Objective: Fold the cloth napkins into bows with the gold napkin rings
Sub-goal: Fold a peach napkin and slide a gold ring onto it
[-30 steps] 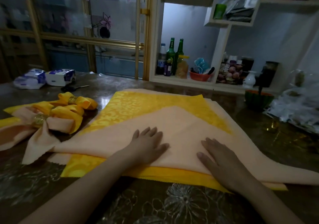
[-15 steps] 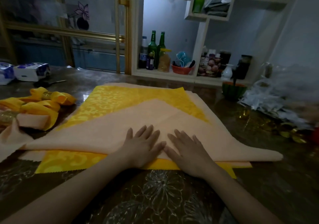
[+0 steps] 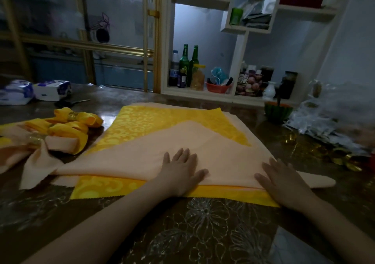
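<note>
A peach napkin lies folded into a triangle on top of a yellow patterned napkin in the middle of the table. My left hand presses flat on the peach fold near its front edge. My right hand lies flat on the fold's right part, fingers spread. At the left sit finished bows: a yellow bow with a gold ring, and a peach and yellow bow with its gold ring.
Loose gold rings and clear wrappers lie at the right. A small green bowl stands behind them. Tissue packs and scissors are at the back left. A shelf with bottles stands behind the table.
My right hand has slid to the right along the front fold, away from my left hand. The left hand has stayed near the middle of the fold.
</note>
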The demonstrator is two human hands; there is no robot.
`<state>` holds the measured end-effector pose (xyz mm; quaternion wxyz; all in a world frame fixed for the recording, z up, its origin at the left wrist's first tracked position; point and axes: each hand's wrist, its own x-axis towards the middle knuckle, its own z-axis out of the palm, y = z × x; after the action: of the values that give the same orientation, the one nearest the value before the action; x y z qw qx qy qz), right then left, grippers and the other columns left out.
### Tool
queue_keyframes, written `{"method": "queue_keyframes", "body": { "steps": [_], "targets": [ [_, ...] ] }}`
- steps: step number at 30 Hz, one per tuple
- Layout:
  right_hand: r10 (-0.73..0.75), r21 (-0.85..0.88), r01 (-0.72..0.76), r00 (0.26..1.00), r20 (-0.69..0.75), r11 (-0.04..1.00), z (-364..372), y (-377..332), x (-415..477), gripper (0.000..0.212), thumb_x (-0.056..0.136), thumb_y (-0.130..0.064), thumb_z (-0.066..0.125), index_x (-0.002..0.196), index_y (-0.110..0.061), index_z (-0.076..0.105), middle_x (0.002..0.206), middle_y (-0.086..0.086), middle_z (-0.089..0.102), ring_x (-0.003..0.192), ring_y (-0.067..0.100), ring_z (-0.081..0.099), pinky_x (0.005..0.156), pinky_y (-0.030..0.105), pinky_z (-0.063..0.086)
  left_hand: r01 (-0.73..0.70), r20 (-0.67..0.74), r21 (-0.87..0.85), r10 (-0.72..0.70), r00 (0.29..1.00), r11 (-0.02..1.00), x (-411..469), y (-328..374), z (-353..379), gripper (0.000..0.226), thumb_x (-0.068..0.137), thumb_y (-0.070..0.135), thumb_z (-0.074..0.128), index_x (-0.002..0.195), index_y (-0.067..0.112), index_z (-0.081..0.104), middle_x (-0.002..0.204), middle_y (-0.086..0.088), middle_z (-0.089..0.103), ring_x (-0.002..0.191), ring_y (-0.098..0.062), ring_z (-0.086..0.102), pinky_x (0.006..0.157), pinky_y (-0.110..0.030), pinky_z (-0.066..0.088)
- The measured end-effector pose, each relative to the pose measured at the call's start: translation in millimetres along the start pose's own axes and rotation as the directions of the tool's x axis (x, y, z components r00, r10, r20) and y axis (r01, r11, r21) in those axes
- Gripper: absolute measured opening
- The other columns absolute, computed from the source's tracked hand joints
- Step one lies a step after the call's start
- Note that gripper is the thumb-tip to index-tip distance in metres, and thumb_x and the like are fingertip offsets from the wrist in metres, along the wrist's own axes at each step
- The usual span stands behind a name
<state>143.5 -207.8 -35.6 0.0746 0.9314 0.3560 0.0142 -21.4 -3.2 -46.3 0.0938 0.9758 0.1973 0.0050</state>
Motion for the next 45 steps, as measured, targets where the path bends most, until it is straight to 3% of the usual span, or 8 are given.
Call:
{"method": "queue_keyframes", "body": {
  "steps": [7,13,20,24,27,32,40,45],
  "targets": [
    [-0.322,0.272,0.395,0.905,-0.276,0.878,-36,-109,4,0.049,0.101,-0.029,0.037,0.148,-0.025,0.021,0.158,-0.004,0.013,0.145,0.012,0.008,0.114,0.023,0.0,0.156,-0.119,-0.066,-0.163,0.979,0.986,4,-41,-22,0.048,0.1,0.039,0.028,0.143,0.018,0.032,0.155,-0.007,0.019,0.144,-0.025,0.009,0.114,-0.051,0.006],
    [-0.277,0.476,0.363,0.929,-0.244,0.801,-32,-151,44,0.044,0.099,-0.028,0.042,0.142,-0.025,0.035,0.147,-0.004,0.038,0.131,0.013,0.038,0.107,0.027,0.029,0.282,-0.064,-0.013,-0.283,0.957,0.959,49,-70,-34,0.036,0.095,0.027,0.039,0.128,0.013,0.044,0.135,-0.011,0.042,0.129,-0.031,0.034,0.106,-0.053,0.023],
    [-0.306,0.359,0.434,0.881,-0.36,0.826,-9,-156,58,0.037,0.101,-0.032,0.026,0.133,-0.028,0.043,0.137,-0.011,0.04,0.123,0.008,0.038,0.101,0.024,0.026,0.412,-0.048,-0.055,-0.414,0.909,0.91,113,-87,-53,0.047,0.092,0.038,0.047,0.131,0.012,0.043,0.137,-0.012,0.036,0.129,-0.033,0.031,0.103,-0.046,0.028],
    [-0.328,0.332,0.469,0.856,-0.399,0.819,-6,-157,63,0.053,0.091,-0.04,0.011,0.132,-0.03,0.042,0.135,-0.012,0.04,0.123,0.009,0.037,0.101,0.026,0.026,0.474,0.197,-0.284,-0.433,0.88,0.834,144,-80,-80,0.056,0.086,0.03,0.064,0.131,0.004,0.045,0.131,-0.016,0.049,0.117,-0.032,0.052,0.093,-0.038,0.044],
    [-0.28,0.329,0.428,0.868,-0.411,0.842,-3,-160,65,0.06,0.08,-0.043,0.012,0.118,-0.028,0.056,0.119,-0.011,0.053,0.108,0.011,0.053,0.091,0.029,0.041,0.469,0.285,-0.365,-0.383,0.879,0.804,161,-75,-89,0.055,0.089,0.027,0.062,0.134,0.001,0.042,0.134,-0.017,0.049,0.121,-0.033,0.051,0.099,-0.04,0.043],
    [-0.24,0.384,0.421,0.867,-0.438,0.821,-3,-161,65,0.031,0.077,-0.033,0.038,0.089,-0.03,0.067,0.088,-0.013,0.064,0.075,0.006,0.064,0.061,0.022,0.052,0.363,0.064,-0.51,-0.386,0.92,0.78,189,-79,-82,0.046,0.09,0.03,0.06,0.124,-0.001,0.052,0.124,-0.018,0.056,0.109,-0.033,0.058,0.089,-0.041,0.049],
    [-0.253,0.442,0.421,0.886,-0.39,0.792,-4,-155,65,0.06,0.082,-0.041,0.014,0.124,-0.025,0.053,0.126,-0.01,0.051,0.117,0.01,0.046,0.099,0.027,0.035,0.12,-0.164,-0.702,-0.324,0.932,0.702,188,-86,-77,0.022,0.089,0.012,0.062,0.105,-0.002,0.067,0.085,-0.008,0.062,0.079,-0.022,0.06,0.062,-0.023,0.048],
    [-0.103,0.62,0.392,0.888,-0.448,0.68,-11,-146,67,0.03,0.094,-0.015,0.044,0.121,-0.021,0.055,0.121,-0.006,0.054,0.114,0.01,0.046,0.099,0.025,0.037,0.001,-0.264,-0.686,-0.25,0.931,0.728,179,-82,-84,0.013,0.089,0.009,0.059,0.094,0.001,0.068,0.084,-0.009,0.06,0.077,-0.021,0.057,0.074,-0.033,0.05]
  ]
}}
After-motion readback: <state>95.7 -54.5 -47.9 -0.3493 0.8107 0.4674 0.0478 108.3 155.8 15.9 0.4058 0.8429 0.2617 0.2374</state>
